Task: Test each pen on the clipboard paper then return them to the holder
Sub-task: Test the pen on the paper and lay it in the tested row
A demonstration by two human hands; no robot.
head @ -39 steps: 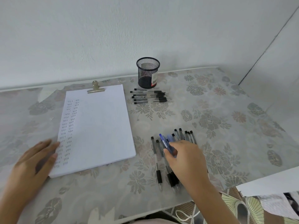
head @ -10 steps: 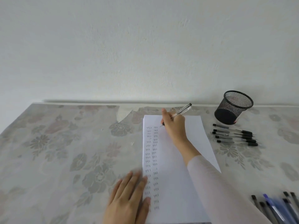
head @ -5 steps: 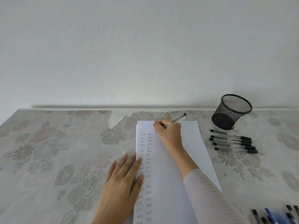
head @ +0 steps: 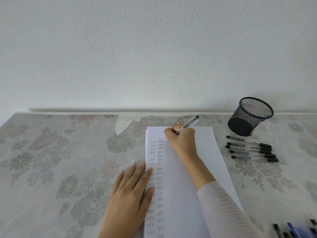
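At the near right corner of the tabletop (head: 51, 169) I see a blurred cluster of pens (head: 295, 229), black ones and one blue, cut off by the picture's edge. Just left of the middle at the near edge, my left hand (head: 130, 191) lies flat, palm down. Its fingers (head: 137, 176) are straight and slightly spread, holding nothing. The forefinger and thumb press on the left margin of the paper (head: 188, 169), and the other fingers rest on the tabletop beside it. Two columns of the handwritten word "test" run down the sheet's left side, and its right half is blank.

My right forearm, in a pale knit sleeve (head: 223, 208), crosses the sheet diagonally toward its far end. There my right hand (head: 181, 143) grips a clear-barrelled pen (head: 187, 125), its fingers (head: 169, 132) curled tightly round the lower barrel. The capped end points up and to the right. The tip is hidden under the hand, at the top of a third column where a small mark shows. The clipboard's metal clip (head: 179, 120) peeks out just beyond the knuckles.

Right of the paper, apart from it, several black-capped pens (head: 250, 149) lie side by side in a row. Beyond them the black mesh holder (head: 249, 117) stands close to the far edge. The whole left half of the tabletop is open, flowered cloth. The white wall (head: 154, 48) rises directly behind the far edge.
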